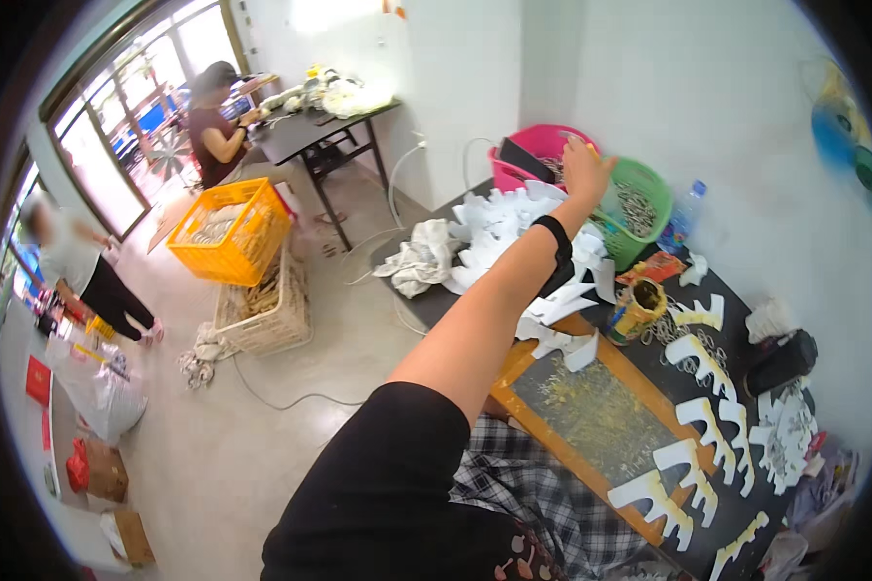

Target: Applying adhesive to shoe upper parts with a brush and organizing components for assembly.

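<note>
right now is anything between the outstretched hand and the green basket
Nothing visible blocks it. The left hand is raised right at the near rim of the green basket, above the heap of white cut-out shapes. The pink basket sits to the side, not in between.

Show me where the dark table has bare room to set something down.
Free: the wood-framed screen in front, and the table corner below the white rag. Crowded: white cutouts by the baskets, and the right edge.
</note>
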{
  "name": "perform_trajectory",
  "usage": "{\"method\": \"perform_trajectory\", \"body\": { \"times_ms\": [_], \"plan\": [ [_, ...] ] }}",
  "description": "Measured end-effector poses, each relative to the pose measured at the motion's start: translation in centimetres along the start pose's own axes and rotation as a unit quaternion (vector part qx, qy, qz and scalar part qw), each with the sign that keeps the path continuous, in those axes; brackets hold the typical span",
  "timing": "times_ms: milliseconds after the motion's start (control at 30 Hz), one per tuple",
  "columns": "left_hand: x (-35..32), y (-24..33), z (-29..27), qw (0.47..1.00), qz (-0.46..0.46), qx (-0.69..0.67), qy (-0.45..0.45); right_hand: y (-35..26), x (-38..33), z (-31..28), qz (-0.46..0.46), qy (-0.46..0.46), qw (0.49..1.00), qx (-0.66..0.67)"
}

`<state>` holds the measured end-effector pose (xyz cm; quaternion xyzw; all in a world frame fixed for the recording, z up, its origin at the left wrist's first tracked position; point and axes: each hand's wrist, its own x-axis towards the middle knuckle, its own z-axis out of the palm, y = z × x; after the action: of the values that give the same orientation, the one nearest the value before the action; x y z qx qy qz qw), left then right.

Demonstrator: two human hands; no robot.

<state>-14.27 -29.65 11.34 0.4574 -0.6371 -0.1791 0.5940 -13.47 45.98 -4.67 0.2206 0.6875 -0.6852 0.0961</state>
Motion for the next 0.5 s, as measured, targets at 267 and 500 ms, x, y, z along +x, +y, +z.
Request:
{"method": "perform_trajectory", "body": {
  "times_ms": [267, 500],
  "plan": [
    [0.6, -5.4, -9.5, 0.982, 0.156, 0.107, 0.004, -7.9, -4.2, 4.8, -0.407, 0.111, 0.899, -0.119],
    [-4.7, -8.4, -24.2, 0.970, 0.145, 0.116, -0.159, -9.7, -5.8, 10.9, -0.447, -0.006, 0.888, -0.106]
  ]
}}
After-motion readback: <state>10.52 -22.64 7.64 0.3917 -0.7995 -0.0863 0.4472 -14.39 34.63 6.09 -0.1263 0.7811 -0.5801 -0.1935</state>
